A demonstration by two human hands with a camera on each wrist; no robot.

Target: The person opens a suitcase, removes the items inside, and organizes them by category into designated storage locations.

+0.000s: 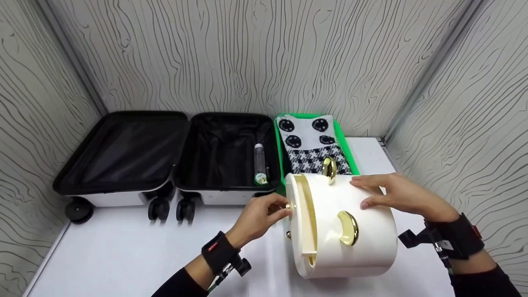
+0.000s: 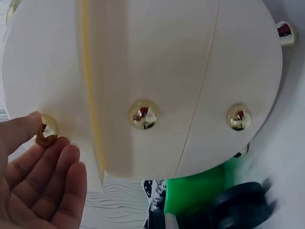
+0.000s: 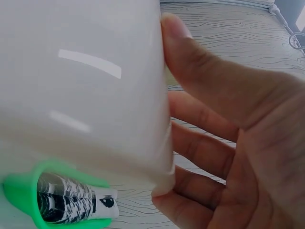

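Where lined walls (image 1: 264, 57) meet, white tabletop (image 1: 123, 247) underlies a drawer box (image 1: 371, 243).

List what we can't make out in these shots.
- Inside of the white box: head view, hidden by its walls and front panel.
- Some fingertips of the right grip: right wrist view, behind the white box.
- Anything under the patterned cloth: head view, covered by it.
- Any lettering on the bottle: head view, too small.
- Dark round thing: left wrist view, blurred.
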